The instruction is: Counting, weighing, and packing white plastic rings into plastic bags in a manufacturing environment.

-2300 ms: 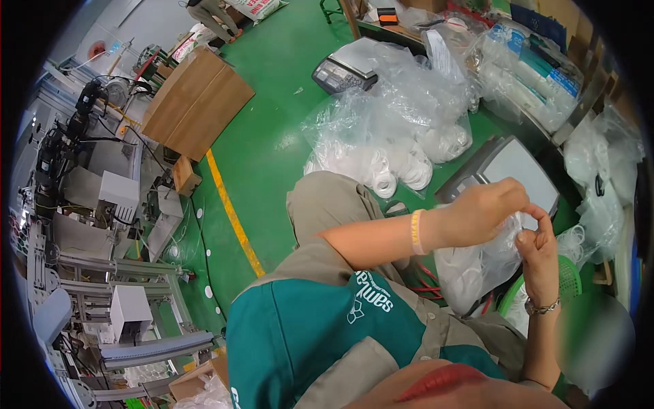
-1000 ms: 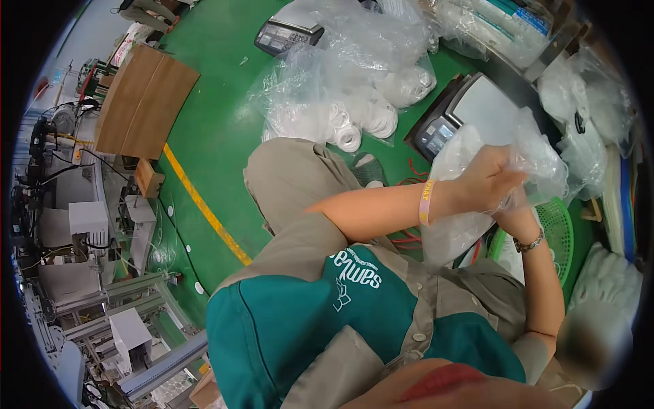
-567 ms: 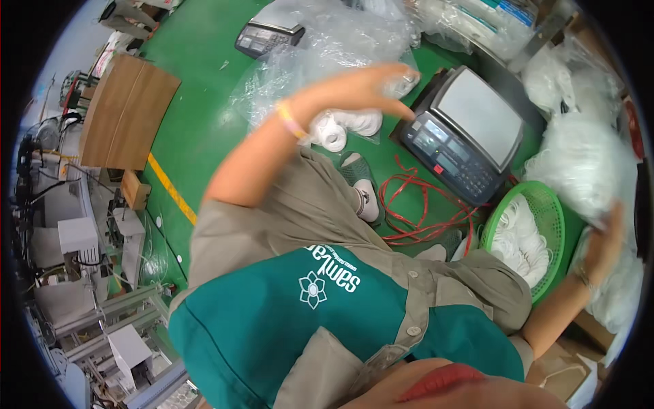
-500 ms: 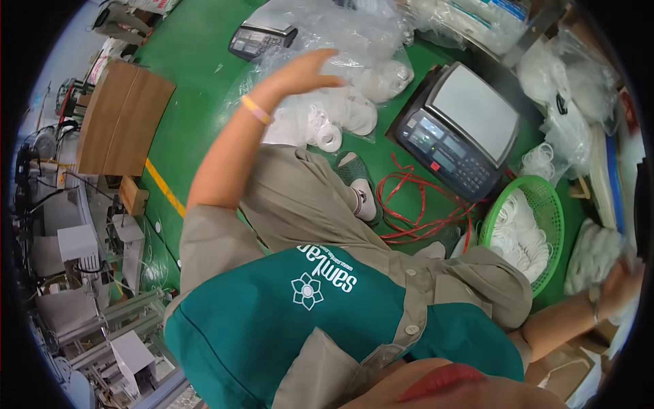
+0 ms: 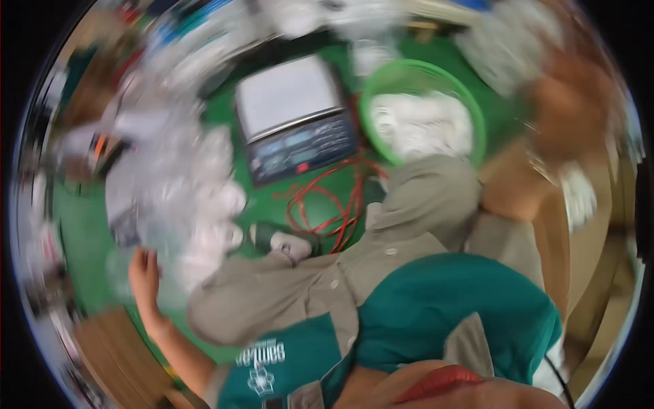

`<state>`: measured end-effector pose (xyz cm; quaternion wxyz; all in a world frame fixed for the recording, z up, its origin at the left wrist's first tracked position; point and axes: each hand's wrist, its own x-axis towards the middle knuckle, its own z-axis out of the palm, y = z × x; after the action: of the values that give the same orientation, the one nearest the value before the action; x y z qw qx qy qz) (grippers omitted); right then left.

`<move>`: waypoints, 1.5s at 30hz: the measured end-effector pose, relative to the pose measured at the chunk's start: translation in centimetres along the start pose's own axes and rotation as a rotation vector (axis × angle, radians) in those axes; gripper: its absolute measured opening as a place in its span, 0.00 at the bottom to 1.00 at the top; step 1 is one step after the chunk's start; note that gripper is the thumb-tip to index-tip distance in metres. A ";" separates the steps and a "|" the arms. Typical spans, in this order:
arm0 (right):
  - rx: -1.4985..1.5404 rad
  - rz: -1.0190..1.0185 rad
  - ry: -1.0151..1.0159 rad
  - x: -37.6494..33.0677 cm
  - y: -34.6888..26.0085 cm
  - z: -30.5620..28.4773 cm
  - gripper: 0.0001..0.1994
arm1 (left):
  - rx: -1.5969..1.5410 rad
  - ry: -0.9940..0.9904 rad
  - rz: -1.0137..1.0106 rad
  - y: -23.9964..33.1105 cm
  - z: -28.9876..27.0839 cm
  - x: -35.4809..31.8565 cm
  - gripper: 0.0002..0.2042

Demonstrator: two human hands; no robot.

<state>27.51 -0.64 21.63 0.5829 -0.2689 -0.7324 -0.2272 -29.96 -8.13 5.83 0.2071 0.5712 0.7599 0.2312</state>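
My left hand (image 5: 144,271) is over the left edge of a clear plastic bag (image 5: 167,177), its fingers curled in. Whether the film or anything else is between them does not show. White ring-shaped coils (image 5: 214,204) lie along the bag's right side. My right hand (image 5: 569,102) is raised at the far right, smeared by motion, so its fingers cannot be read. Closest to it is a pale plastic bundle (image 5: 507,48). Between my hands stand a digital scale (image 5: 293,112) with a bare white pan and a green basket (image 5: 479,129) of white coils (image 5: 422,126).
Red cord (image 5: 320,211) lies loosely looped on the green floor in front of the scale, close to my foot (image 5: 286,244). Brown cardboard (image 5: 119,354) stands at the lower left, and more cardboard (image 5: 579,252) is along the right. Plastic-wrapped goods (image 5: 211,41) line the far side.
The whole view has swung right, so the scale and basket appear further left. My left hand has gone from outstretched to curled by the bag's edge. My right hand appears higher and blurred.
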 end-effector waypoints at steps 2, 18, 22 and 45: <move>0.725 0.281 -0.490 -1.1 -3.5 8.7 0.23 | 0.050 0.054 0.113 7.1 -1.5 -4.5 0.10; 1.244 0.476 -0.749 -5.0 -8.9 15.4 0.06 | -0.098 -0.361 0.393 18.2 7.3 -4.6 0.27; 1.150 0.536 -0.745 -3.3 -6.4 13.2 0.07 | 0.177 -0.175 0.807 16.2 7.9 -3.6 0.16; 1.620 1.546 -0.558 -7.8 -2.9 16.2 0.07 | -0.213 -0.633 0.801 22.4 4.7 -2.3 0.13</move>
<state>15.10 6.68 10.47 0.3857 -0.2336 -0.4065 0.7947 -9.29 -4.40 15.29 0.3789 0.8349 0.3541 0.1844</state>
